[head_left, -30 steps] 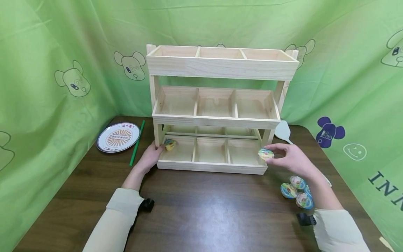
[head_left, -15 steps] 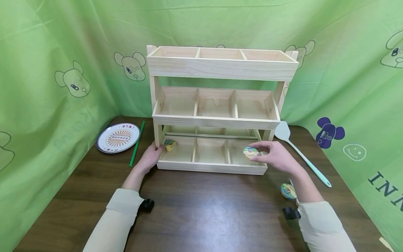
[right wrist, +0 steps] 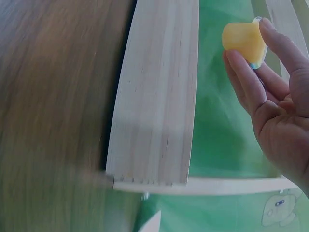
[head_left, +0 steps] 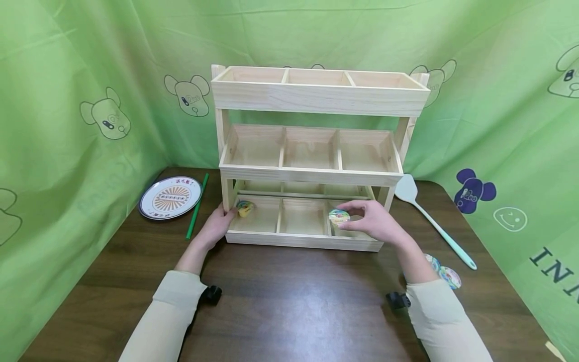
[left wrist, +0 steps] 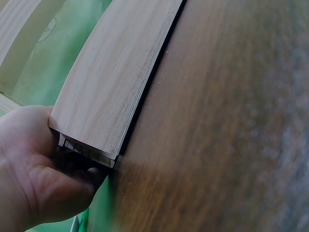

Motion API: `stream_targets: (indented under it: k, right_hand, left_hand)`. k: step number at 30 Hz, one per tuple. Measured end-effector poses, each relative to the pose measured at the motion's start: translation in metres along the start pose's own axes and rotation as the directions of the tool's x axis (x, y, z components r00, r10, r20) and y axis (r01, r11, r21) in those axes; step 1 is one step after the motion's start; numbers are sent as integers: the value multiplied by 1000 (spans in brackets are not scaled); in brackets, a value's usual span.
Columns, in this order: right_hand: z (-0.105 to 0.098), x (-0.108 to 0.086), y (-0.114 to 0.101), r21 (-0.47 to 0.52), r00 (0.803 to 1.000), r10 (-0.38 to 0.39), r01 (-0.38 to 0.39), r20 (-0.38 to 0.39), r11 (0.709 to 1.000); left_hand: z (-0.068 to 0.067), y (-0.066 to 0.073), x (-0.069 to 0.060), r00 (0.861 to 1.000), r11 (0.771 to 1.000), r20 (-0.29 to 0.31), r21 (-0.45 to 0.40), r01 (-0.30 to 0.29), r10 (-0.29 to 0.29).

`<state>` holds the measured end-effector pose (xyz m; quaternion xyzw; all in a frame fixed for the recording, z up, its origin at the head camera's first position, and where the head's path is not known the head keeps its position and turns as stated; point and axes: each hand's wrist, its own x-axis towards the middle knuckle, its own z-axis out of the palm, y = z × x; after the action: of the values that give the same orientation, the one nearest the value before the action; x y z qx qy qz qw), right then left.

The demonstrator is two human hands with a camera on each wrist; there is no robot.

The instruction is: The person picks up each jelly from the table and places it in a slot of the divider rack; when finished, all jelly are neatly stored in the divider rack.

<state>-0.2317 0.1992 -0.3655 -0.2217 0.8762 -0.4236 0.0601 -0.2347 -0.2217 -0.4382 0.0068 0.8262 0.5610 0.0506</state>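
Note:
My right hand [head_left: 373,220] pinches a small jelly cup [head_left: 339,216] with a printed lid, above the bottom tier near its right-hand divider. In the right wrist view that jelly cup [right wrist: 243,40] shows a yellow body held between thumb and fingers [right wrist: 248,82]. A three-tier wooden rack [head_left: 312,240] stands in front of me, each tier split into three compartments. Another yellow jelly cup [head_left: 245,208] lies in the bottom tier's left compartment. At that tier's left end, my left hand [head_left: 217,226] grips the side of the rack; its fingertips are partly hidden in the left wrist view.
Left of the rack lie a white patterned plate [head_left: 170,198] and a green stick [head_left: 197,206]. On the right is a pale spatula-shaped tool [head_left: 434,223]. More jelly cups [head_left: 450,277] sit on the table, partly hidden by my right forearm. Green cloth [head_left: 316,30] hangs behind.
My right hand has moved left with the jelly cup, from the rack's right end to over the bottom tier. My left hand has stayed in place.

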Motion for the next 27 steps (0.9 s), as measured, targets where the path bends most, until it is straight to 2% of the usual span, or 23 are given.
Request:
stream_targets:
  k: [27]
  right_hand:
    - [41,42,-23,108,998,-14,7,65,994]
  left_hand:
    - [-1,1,1,1000,1000,4,5,3,-3]
